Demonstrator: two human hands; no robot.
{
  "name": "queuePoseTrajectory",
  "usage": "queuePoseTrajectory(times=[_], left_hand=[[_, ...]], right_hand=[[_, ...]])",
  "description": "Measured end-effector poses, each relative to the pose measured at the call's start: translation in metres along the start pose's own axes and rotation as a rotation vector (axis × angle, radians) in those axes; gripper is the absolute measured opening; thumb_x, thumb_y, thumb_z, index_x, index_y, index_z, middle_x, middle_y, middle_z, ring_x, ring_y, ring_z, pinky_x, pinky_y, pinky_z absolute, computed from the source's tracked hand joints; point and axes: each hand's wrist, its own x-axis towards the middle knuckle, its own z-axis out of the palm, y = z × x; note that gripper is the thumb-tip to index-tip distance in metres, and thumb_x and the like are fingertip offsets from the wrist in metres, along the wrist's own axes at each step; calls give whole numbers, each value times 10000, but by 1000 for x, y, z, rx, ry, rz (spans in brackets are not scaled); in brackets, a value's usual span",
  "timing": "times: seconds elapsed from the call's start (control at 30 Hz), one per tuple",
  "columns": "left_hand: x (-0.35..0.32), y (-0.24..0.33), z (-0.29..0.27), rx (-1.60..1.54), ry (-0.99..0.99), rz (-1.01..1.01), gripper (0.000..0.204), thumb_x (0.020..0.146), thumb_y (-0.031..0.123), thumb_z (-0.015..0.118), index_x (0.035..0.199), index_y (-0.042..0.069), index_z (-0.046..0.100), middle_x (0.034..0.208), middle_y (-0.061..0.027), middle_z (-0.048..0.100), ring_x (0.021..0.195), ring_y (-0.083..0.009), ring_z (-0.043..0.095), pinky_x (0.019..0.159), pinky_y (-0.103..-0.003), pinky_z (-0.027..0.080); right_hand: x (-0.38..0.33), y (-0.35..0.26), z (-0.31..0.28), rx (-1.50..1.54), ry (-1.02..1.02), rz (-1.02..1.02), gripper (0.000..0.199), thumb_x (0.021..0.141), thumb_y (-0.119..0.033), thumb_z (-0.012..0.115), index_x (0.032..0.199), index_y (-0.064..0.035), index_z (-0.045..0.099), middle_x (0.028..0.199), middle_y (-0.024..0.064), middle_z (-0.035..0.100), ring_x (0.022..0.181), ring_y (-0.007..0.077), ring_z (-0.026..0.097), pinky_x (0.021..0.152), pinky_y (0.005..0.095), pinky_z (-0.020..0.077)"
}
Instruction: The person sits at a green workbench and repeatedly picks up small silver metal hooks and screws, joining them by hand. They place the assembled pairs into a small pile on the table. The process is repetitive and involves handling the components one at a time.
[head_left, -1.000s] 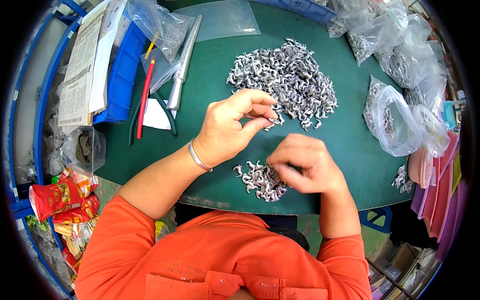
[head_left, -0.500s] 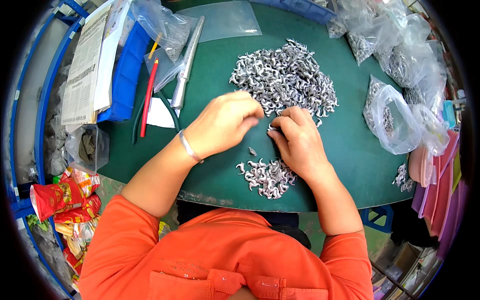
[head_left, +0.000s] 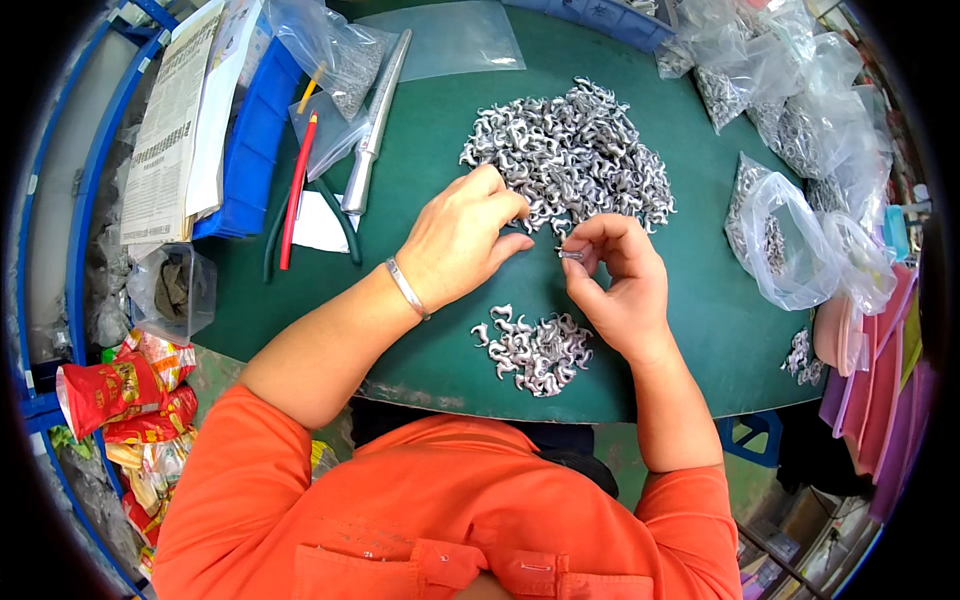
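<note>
A large heap of small curved, hook-shaped grey metal pieces lies on the green tabletop in front of me. Nearer my body is a smaller pile of similar, shinier metal pieces. Between thumb and fingertips, my right hand pinches one small metal piece, just below the large heap. My left hand, with a silver bangle at the wrist, is at the heap's lower left edge. Its thumb stands apart from the forefinger, and nothing shows between them; the other fingers are partly hidden.
On the left lie a red pencil-like stick, green-handled pliers, a tapered metal rod and a blue bin. Plastic bags of metal pieces crowd the right side. A flat clear bag lies at the back.
My right hand has turned and shifted slightly right, bringing the pinched metal piece into view. The left hand has moved slightly. The loose piece above the small pile now lies against its top.
</note>
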Motion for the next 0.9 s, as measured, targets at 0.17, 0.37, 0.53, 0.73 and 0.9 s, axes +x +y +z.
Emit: queuePoseTrajectory(times=[0.17,0.37,0.53,0.73,0.9], left_hand=[[1,3,1,16,-14,19,177,717,42,761,821,31,619,865,-106,562,821,-298,594,706,-378,493],[0,0,5,-14,-51,101,185,705,18,747,838,27,619,899,-111,566,858,-300,601,733,-380,500],[-2,5,3,-3,-43,91,215,706,9,746,886,29,630,894,-107,558,849,-298,594,731,-376,498],[-2,1,6,-5,-25,131,218,705,6,740,875,27,606,875,-108,546,830,-301,590,717,-381,497],[-2,5,2,-32,-49,118,197,702,-16,723,835,24,584,862,-113,535,796,-308,584,696,-390,496]], right_hand=[[1,-3,-2,309,-24,92,395,781,102,660,1124,-17,505,961,57,619,866,122,618,715,246,502],[-2,-7,-4,468,-46,154,399,774,106,659,1118,-29,508,974,60,618,890,131,630,705,246,495],[2,-20,-13,7,-427,10,161,743,53,688,870,-30,633,809,40,624,703,139,604,582,262,475],[-1,-22,-12,34,-464,-21,156,753,53,688,875,-24,630,836,52,640,743,157,629,597,269,495],[-4,-13,-9,212,-269,29,223,771,80,684,956,-15,602,923,55,651,844,142,650,681,257,536]])
